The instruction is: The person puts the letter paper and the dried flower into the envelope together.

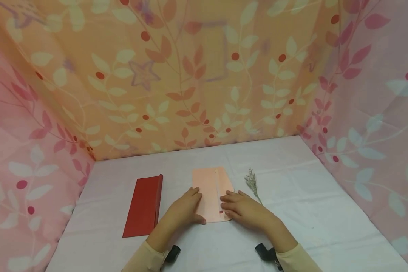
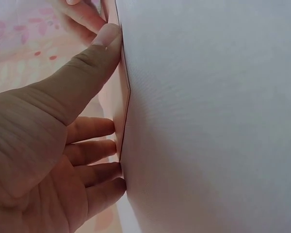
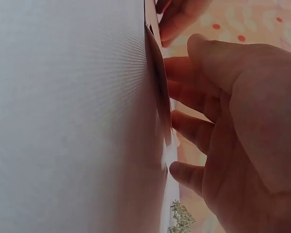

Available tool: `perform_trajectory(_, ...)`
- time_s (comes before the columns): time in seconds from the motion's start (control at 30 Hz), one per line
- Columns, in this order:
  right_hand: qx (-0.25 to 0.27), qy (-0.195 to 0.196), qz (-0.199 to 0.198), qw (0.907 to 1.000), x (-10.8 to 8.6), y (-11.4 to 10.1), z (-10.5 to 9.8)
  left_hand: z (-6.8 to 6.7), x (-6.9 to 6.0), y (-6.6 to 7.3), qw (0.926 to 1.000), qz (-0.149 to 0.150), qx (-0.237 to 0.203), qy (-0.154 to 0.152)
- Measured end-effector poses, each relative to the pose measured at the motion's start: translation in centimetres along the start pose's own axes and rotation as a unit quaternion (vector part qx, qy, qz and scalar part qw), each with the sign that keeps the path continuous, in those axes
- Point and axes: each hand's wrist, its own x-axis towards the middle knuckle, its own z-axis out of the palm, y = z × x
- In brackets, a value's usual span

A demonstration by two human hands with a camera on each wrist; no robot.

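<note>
A pale pink envelope [image 1: 209, 189], as it appears, lies flat in the middle of the white cloth. Along its right part runs a thin whitish strip [image 1: 218, 187] with a small red mark at the near end. My left hand [image 1: 184, 207] rests on its left side, thumb at the near edge and fingers spread along the left edge. From the right, my right hand [image 1: 246, 211] touches the flap-like right side with its fingertips. In the right wrist view that flap [image 3: 160, 87] stands slightly raised off the cloth under the fingers.
Left of the pink envelope lies a red folded card or envelope [image 1: 142, 206]. A dried flower sprig [image 1: 251, 182] is just beyond my right hand. Patterned curtains [image 1: 204, 75] enclose the table at the back and both sides.
</note>
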Motion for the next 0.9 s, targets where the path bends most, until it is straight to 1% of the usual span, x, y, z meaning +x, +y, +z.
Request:
perform_trajectory(0.1,0.004,-0.006,-0.001,1.0000,0.11,0.11,0.14,0.15,0.05,-0.12,1.0000,-0.004,0.003,0.002)
perform_trajectory(0.27,0.014,-0.002,-0.009,0.9999,0.10,0.27,0.06,0.25,0.09,-0.16,0.9999,-0.011,0.007,0.001)
perform_trajectory(0.4,0.023,0.000,-0.012,0.9997,-0.04,0.52,0.02,0.08,0.03,0.09,1.0000,-0.007,0.002,0.002)
perform_trajectory(0.53,0.026,-0.018,-0.005,0.9995,-0.04,0.80,0.18,0.02,0.00,0.27,0.9999,-0.009,0.006,0.003)
perform_trajectory(0.63,0.025,-0.030,0.003,0.9992,-0.03,0.93,0.29,0.03,0.00,0.29,0.9999,-0.005,0.011,0.010)
perform_trajectory(0.73,0.020,-0.031,0.004,0.9993,-0.09,1.02,0.31,-0.02,-0.01,0.28,0.9998,0.000,0.013,0.016)
perform_trajectory(0.9,0.034,-0.027,0.001,0.9991,-0.15,0.79,0.02,-0.01,-0.07,0.10,0.9987,0.011,0.046,0.020)
